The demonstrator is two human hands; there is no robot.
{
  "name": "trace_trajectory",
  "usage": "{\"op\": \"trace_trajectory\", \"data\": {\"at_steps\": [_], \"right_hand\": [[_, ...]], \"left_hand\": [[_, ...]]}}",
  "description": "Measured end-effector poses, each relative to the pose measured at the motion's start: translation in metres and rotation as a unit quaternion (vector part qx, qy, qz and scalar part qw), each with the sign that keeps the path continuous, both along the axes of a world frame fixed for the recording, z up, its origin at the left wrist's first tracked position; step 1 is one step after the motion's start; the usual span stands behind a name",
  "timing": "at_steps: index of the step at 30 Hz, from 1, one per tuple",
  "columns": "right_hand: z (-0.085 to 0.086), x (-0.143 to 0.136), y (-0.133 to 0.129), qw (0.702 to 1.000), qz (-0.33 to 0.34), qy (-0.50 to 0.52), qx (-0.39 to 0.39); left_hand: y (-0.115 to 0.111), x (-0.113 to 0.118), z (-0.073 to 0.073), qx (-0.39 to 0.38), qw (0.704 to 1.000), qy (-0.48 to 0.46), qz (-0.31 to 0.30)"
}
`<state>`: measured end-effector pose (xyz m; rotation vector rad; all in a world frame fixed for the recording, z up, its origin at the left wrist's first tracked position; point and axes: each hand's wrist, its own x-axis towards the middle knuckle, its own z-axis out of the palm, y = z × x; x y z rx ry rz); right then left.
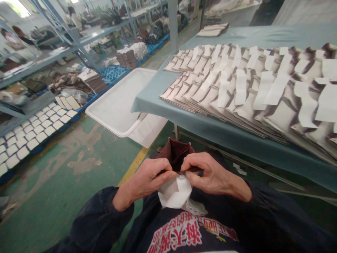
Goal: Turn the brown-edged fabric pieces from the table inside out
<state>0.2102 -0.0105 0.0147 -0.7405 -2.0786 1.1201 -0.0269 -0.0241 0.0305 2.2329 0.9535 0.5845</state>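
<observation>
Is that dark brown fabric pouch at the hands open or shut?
Open: the dark brown fabric pouch gapes at its mouth, showing a shadowed inside; the left hand and right hand pinch its near rim.

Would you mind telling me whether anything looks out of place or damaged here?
Yes: white scraps lie loose on the green floor under the table, like dropped litter, and pale patches near the white tub suggest worn floor paint.
</observation>
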Motion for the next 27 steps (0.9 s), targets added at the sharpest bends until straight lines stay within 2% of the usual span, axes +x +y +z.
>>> {"op": "trace_trajectory", "data": {"at_steps": [4,10,16,19,23,25,27], "right_hand": [[-0.001,0.002,-0.002,1.0,0.005,-0.017,0.026],[0.006,0.003,-0.001,0.997,0.014,-0.056,0.048],[0.011,0.006,0.0,0.998,0.024,-0.042,-0.049],[0.01,0.008,-0.001,0.994,0.029,-0.048,-0.096],[0.007,0.009,0.001,0.981,0.076,-0.057,-0.166],[0.004,0.007,0.003,0.98,0.095,-0.059,-0.166],[0.0,0.005,0.003,0.985,0.085,-0.055,-0.137]], "left_hand": [[0.0,0.003,0.01,-0.065,0.997,0.029,-0.015],[0.001,0.009,0.011,-0.076,0.996,0.041,-0.021],[0.002,0.011,0.004,-0.138,0.987,-0.079,-0.016],[0.0,0.007,0.005,-0.153,0.986,-0.065,-0.021],[-0.003,0.003,0.01,-0.151,0.987,-0.033,-0.049],[-0.004,0.004,0.013,-0.144,0.988,-0.031,-0.038],[-0.006,0.005,0.014,-0.142,0.989,-0.026,-0.02]]}}
